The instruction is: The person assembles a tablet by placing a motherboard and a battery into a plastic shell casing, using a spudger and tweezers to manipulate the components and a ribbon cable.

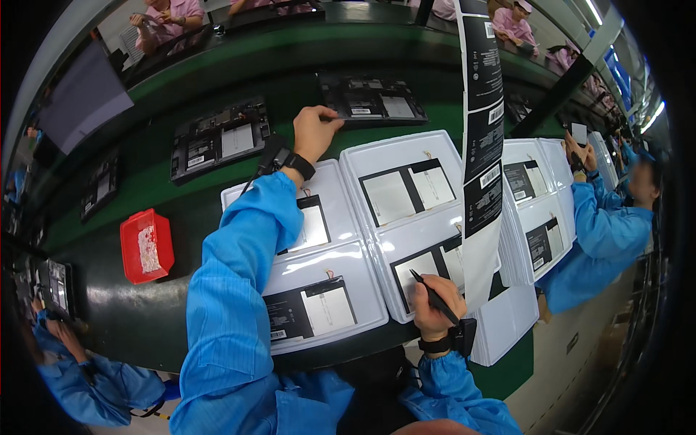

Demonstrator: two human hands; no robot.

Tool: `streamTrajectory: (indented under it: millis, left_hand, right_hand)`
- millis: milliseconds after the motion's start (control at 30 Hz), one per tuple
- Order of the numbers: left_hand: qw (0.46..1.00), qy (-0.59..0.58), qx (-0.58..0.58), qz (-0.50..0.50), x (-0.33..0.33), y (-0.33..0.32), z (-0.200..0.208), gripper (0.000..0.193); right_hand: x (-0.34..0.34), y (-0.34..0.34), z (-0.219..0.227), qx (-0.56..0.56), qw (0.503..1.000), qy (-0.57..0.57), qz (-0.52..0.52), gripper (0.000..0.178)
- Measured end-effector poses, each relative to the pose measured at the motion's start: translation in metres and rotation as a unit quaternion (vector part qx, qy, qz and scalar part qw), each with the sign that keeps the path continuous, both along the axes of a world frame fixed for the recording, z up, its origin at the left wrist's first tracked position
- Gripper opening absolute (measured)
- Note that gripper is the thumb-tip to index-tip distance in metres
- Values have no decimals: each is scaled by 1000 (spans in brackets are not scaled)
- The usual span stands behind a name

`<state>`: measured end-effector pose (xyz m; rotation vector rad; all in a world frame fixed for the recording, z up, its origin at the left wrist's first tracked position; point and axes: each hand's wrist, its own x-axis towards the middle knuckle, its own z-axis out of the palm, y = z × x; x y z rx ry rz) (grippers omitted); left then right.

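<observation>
My left hand [316, 133] is stretched out to the far side, thumb and fingers closed at the near left corner of an opened laptop base [373, 98] with bare inner parts. Near the front, my right hand [438, 307] grips black tweezers [433, 293], their tip pointing away to the left. That hand is over a white plastic tray [384, 286] holding flat battery packs, beside a black-and-silver battery pack [415, 274]. Another battery pack [406, 192] lies farther back in this tray. In the tray to its left sits a battery pack [312, 310] with a short wire lead.
A hanging strip of black printed labels [482, 138] blocks part of the right side. Stacked white trays [518, 210] stand behind it. A red bin [147, 246] and another laptop base [221, 139] are on the green bench [145, 319]. Co-workers sit left, right and opposite.
</observation>
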<state>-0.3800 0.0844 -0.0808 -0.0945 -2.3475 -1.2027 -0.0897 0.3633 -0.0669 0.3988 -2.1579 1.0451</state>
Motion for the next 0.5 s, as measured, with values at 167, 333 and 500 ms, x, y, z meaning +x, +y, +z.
streamTrajectory:
  millis: [167,333,500]
  left_hand:
    - [897,-213,387,33,-26,11,13,32]
    - [780,-235,576,-66,-19,-11,42,18]
    - [876,-164,448,-73,81,-67,99,13]
  right_hand:
    - [0,2,-5,14,1000,23,-5,18]
    - [2,-5,-7,-1,1000,6,-11,17]
    - [5,-8,-7,-37,999,-14,-2,15]
